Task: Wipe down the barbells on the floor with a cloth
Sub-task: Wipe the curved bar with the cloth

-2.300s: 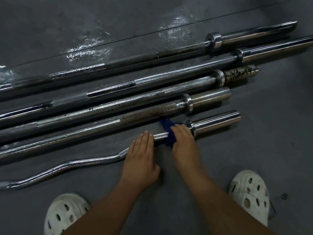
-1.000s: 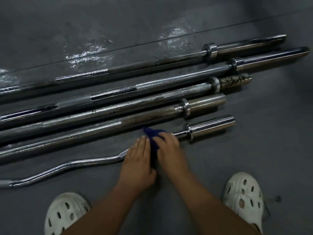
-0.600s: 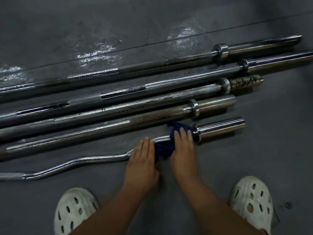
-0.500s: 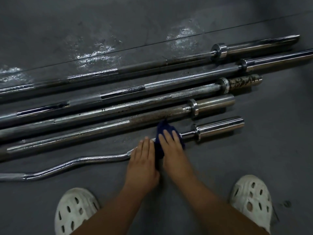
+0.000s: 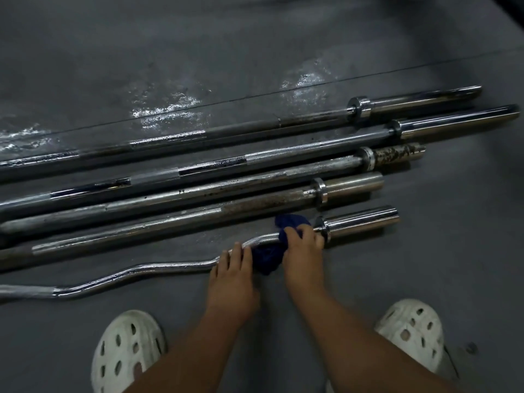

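Several steel barbells lie side by side on the grey floor. Nearest me is a chrome curl bar point(image 5: 158, 269) with a wavy shaft and a thick sleeve at its right end. My right hand point(image 5: 304, 251) grips a dark blue cloth point(image 5: 269, 255) wrapped around the shaft just left of the sleeve's collar. My left hand point(image 5: 232, 276) rests flat with straight fingers on the bar, touching the cloth's left side. Beyond it lie a rusty-shafted bar point(image 5: 255, 205) and a bar with a corroded sleeve point(image 5: 397, 153).
Two longer chrome bars point(image 5: 312, 146) lie farthest away, near a floor seam with shiny patches point(image 5: 167, 109). My white perforated clogs stand on the floor at the left point(image 5: 127, 353) and right point(image 5: 411, 333) of my arms.
My right hand slid the cloth back and forth along the curl bar's shaft and now sits against the collar again. My left hand stayed on the bar.
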{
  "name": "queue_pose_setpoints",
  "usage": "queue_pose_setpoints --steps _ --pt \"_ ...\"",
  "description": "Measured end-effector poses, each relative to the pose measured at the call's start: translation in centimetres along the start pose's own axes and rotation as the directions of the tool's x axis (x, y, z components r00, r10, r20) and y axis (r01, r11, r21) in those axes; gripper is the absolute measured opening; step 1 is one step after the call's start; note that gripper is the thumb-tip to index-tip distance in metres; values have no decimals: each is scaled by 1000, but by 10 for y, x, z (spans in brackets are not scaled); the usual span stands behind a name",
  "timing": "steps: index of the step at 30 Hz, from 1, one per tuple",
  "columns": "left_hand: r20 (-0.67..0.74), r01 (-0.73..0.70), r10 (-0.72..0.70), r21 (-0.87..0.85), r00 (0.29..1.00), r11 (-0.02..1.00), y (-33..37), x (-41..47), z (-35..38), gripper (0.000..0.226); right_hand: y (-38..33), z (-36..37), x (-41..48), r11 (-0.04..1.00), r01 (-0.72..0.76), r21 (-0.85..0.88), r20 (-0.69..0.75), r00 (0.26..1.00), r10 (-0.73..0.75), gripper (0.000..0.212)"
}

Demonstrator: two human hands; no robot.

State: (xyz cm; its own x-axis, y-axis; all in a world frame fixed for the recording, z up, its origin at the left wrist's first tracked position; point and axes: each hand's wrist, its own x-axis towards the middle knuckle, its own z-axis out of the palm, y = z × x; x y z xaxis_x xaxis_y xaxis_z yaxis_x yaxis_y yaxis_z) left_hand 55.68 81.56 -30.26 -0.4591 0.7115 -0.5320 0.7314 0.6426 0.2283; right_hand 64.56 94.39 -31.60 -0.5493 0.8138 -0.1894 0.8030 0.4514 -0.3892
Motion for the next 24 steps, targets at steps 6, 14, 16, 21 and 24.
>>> queue_pose_setpoints --steps 6,14,16,21,24 --pt "84 -32 35 -27 996 999 -15 -12 -4 97 18 5 1 955 -131 265 14 991 132 37" --pt "0 -69 69 54 998 996 -27 -15 12 91 16 26 -40 993 80 -90 112 991 -70 58" --pt "-34 -66 68 69 997 995 -27 -13 14 93 10 19 -27 999 -47 -20 87 995 48 29" --pt "-49 -38 40 38 998 999 -22 -6 15 95 -7 10 6 956 1 293 -1 1000 -1 22" --pt "-46 -29 32 50 998 998 -18 -3 15 94 -19 15 5 929 -207 306 -204 939 277 24"
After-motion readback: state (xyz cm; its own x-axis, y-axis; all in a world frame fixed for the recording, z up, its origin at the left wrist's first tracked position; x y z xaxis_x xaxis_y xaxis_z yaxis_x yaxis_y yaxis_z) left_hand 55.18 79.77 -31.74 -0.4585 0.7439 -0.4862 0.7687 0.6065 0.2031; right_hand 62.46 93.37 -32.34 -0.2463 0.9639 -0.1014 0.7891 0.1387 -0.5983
